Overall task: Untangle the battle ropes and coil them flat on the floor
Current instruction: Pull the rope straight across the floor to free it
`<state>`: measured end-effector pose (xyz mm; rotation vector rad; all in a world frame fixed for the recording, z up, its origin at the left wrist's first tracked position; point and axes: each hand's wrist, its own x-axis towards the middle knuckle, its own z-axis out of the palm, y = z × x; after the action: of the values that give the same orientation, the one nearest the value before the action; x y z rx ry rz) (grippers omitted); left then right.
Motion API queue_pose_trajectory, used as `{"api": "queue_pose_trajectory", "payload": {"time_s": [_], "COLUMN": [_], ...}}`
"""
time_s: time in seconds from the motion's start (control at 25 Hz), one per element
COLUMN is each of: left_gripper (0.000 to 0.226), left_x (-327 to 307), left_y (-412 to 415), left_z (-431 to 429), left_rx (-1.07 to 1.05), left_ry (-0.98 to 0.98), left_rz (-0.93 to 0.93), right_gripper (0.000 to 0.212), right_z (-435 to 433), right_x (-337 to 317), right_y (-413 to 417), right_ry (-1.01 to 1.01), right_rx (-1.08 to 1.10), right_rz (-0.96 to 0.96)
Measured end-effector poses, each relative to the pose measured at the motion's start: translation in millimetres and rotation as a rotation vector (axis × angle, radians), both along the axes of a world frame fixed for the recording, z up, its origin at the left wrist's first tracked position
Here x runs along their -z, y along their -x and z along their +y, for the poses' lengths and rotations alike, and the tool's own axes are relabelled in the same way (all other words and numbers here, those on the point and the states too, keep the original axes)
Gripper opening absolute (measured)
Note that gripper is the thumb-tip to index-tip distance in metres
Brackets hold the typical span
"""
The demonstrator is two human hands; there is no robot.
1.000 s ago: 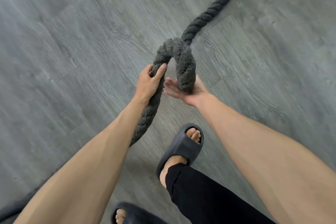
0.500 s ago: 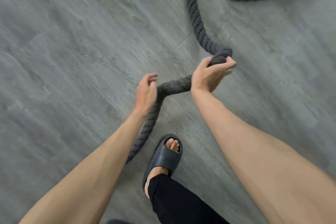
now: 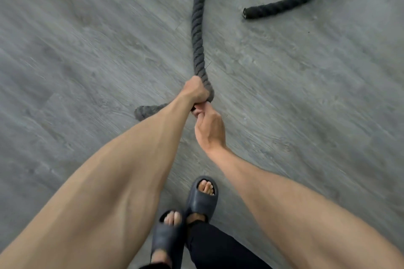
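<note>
Clenched left hand (image 3: 195, 91) and right hand (image 3: 209, 125) grip on battle rope (image 3: 197, 35), mid-untangling; next, hauling slack, coiling on floor (image 3: 76, 50).

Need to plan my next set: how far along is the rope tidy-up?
Done: no knot shows in the rope running up the floor. In hand: left hand grips it; right hand meets it just below. Left: no coil is visible, and a loose end lies apart.
</note>
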<state>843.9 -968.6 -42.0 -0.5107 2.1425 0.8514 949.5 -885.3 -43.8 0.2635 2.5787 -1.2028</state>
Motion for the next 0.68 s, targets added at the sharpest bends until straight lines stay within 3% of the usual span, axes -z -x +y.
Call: {"api": "queue_pose_trajectory", "payload": {"time_s": [0.2,0.44,0.6,0.68], "left_gripper": [0.062,0.062,0.054,0.048], "left_x": [-16,2,32,42], "left_y": [5,26,42,50], "left_z": [-29,-42,-38,-30], "left_rx": [0.101,-0.036,-0.060,-0.051], "left_ry": [-0.103,-0.427,-0.587,-0.636], "left_rz": [-0.019,-0.088,-0.039,-0.001], "right_gripper": [0.022,0.045,0.045,0.034], "right_z": [27,40,60,73], "right_x": [30,63,86,88], "right_y": [56,140,177,193], "right_ry": [0.117,0.590,0.712,0.713], "right_rx": [0.415,0.817,0.787,0.832], "right_rz": [-0.481,-0.783,-1.032,-1.003]}}
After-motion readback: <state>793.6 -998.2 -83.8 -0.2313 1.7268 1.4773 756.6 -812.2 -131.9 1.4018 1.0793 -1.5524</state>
